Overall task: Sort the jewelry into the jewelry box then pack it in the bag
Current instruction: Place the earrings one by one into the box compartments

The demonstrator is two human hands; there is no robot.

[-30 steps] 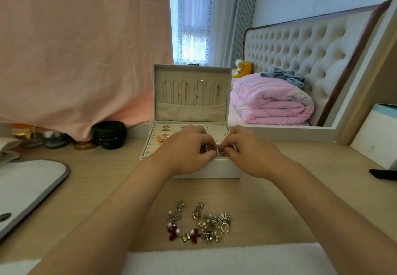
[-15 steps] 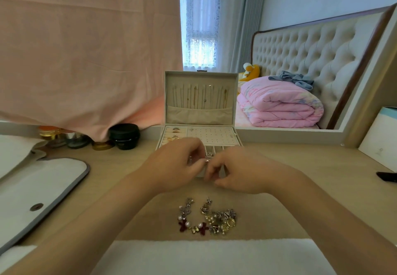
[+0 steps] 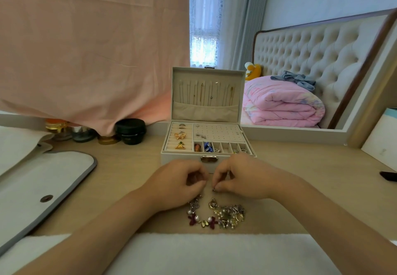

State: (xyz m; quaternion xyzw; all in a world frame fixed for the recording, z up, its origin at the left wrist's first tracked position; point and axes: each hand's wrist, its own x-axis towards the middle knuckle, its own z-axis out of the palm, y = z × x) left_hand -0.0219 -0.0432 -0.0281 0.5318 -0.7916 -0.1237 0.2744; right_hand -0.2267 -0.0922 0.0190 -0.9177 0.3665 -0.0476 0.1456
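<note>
One flat white fabric bag with grey piping and a dark snap (image 3: 43, 178) lay at my far left on the pale wooden tabletop (image 3: 129, 178), well apart from the work. My left hand (image 3: 178, 183) hung just above the loose jewelry, its fingers curled in toward the thumb. I could not tell whether it had anything pinched, since the tips were turned out of view.

Just behind my hands stood the white rectangular jewelry box (image 3: 182, 159), its lid upright with thin chains hanging inside. A few gold pieces sat in the ring rolls on its left. Some of the small front compartments held things and those in the middle looked bare. Nearer me, beside the edge of a white towel (image 3: 214, 251), lay the heap of mixed silver, pearl and dark red jewelry (image 3: 217, 215).

My right hand (image 3: 240, 179), fingers bent, pinched a small silver piece (image 3: 214, 189) between thumb and forefinger, just above the heap's far edge.

I judged I was partway through the sorting, lifting one piece free. The next move called for raising it clear without dragging tangled neighbours, then carrying it over the box's front wall to a bare compartment. Closing the box and bagging it were a long way off.
</note>
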